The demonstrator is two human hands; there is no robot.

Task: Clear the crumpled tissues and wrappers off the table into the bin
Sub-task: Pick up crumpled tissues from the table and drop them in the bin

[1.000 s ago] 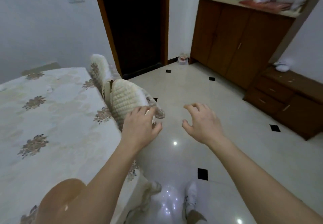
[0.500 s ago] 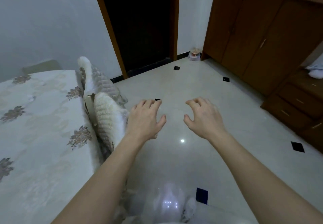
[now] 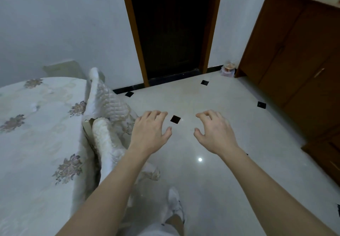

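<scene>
Over glossy tiled floor [image 3: 211,180], your left hand [image 3: 150,132] and right hand [image 3: 215,132] hover side by side, palms down, fingers spread and curled, both empty. Bench [image 3: 36,134] with floral cloth at your left; quilted chair [image 3: 108,118] tucked against its edge. Small whitish scrap [image 3: 34,107] on cloth, too blurred to identify; bin unseen.

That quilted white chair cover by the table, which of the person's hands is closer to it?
Left. The left hand hovers open right beside the quilted chair cover, at its edge. The right hand hangs open over bare floor, farther off on the far side of the left hand.
</scene>
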